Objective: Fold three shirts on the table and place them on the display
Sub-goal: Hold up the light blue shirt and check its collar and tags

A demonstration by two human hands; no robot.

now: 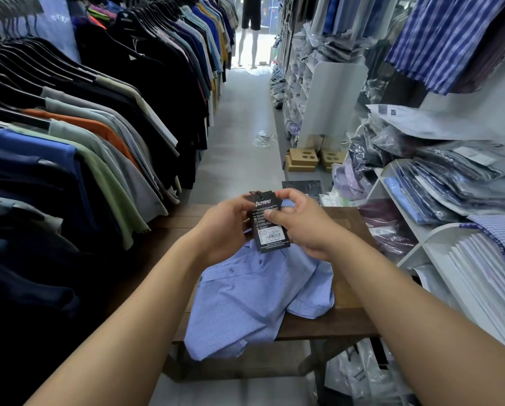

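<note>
- A person is standing at a brown wooden table (327, 326) in a clothes shop, with both bare arms reaching out over it.
- The left hand (224, 227) is holding the left side of a black tag (270, 227). Its fingers are curling in behind the tag.
- The right hand (304, 224) is holding the same tag from the right. Its thumb is pressing on the front of the tag and its fingers are bending over the top.
- The tag is standing up between the two hands, with white writing showing on it.
- A light blue shirt (254, 300) is lying on the table, right under the hands. It is looking rumpled, and its near part is hanging down over the table's front edge.
- The tag's bottom end is hanging just over the top part of the shirt.
- On the left, lots of shirts are hanging in a long row on a rack (98, 136). They are black, blue, green, orange and grey.
- On the right, white shelves (421, 238) are holding piles of shirts in clear plastic bags (456, 183).
- A blue striped shirt (444, 39) is hanging up high on the right.
- Some brown boxes (302, 161) are sitting on the floor past the table.
- Far down the aisle, a shop dummy (249, 33) is standing by the bright doorway.
</note>
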